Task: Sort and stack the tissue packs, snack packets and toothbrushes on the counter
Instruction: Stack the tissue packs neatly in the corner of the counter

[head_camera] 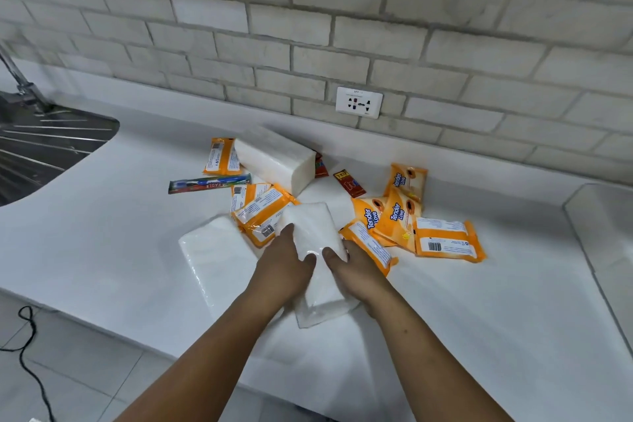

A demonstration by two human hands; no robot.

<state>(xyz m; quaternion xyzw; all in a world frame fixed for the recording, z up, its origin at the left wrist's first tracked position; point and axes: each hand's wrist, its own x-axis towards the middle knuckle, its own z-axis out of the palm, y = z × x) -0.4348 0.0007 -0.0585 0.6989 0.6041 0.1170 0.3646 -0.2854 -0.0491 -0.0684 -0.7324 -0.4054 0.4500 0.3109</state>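
Both hands are gripping one white tissue pack point(313, 233) at the middle of the tabletop point(479, 319). The left hand point(284, 264) and right hand point(358, 272) are each clasping a long side, thumbs lying on top. Whether the pack is clear of the surface cannot be told.

Risks, as judged:
- The wrap is looking glossy and the pack soft, so it may be liable to slip or sag out of a side grip.
- The far end is lying just beside the orange Tender Love packs point(447, 240) on both sides. A swing of it would scatter them further.
- A second tissue pack point(212, 260) is lying near the front edge, beside the left wrist. A knock from the forearm could send it off.

Count:
- White tissue packs: three, including a third tissue pack point(274, 158) at the rear.
- Orange packs: at least eight. Overlap is preventing a firm figure.
- Red snack packets point(349, 183): two, one half hidden.
- Packaged toothbrush point(209, 183): one.
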